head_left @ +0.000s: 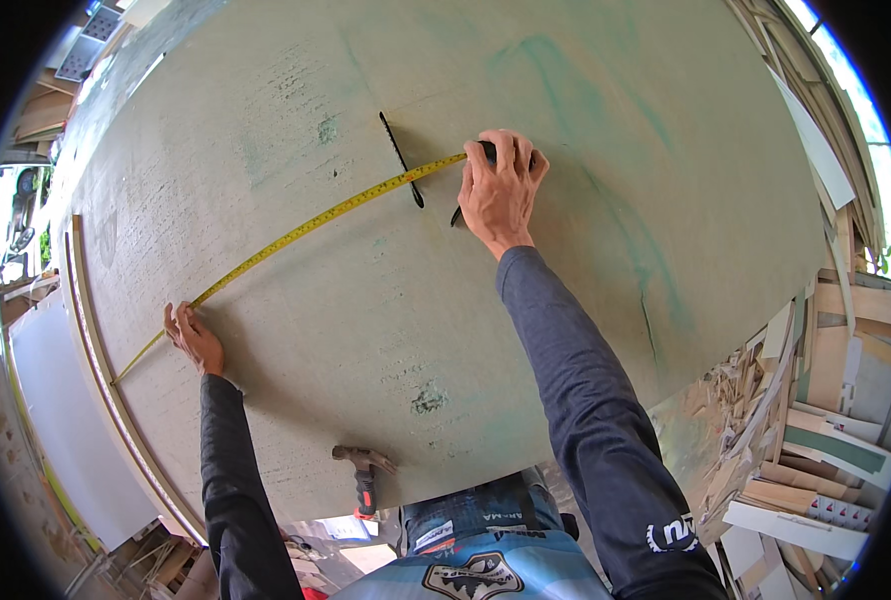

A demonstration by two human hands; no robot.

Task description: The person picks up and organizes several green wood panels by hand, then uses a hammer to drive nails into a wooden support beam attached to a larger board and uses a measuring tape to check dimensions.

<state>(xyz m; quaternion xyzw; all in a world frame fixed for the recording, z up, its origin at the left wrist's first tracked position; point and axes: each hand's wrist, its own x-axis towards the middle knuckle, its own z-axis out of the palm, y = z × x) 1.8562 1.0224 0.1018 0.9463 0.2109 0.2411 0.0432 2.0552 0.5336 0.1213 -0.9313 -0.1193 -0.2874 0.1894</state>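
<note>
A large greenish board [586,110] fills most of the view. A yellow tape measure blade [306,228] stretches across it from the left edge up to the right. My left hand [195,338] presses the blade down near the board's left edge. My right hand [502,188] is closed over the dark tape measure case [487,150] at the blade's other end. A thin black saw blade [400,158] lies on the board, crossing the tape just left of my right hand.
A claw hammer [364,470] with a red and black grip lies at the board's near edge. Piles of wood offcuts and boards [806,430] are stacked to the right. A white panel [66,420] sits below the board's left edge.
</note>
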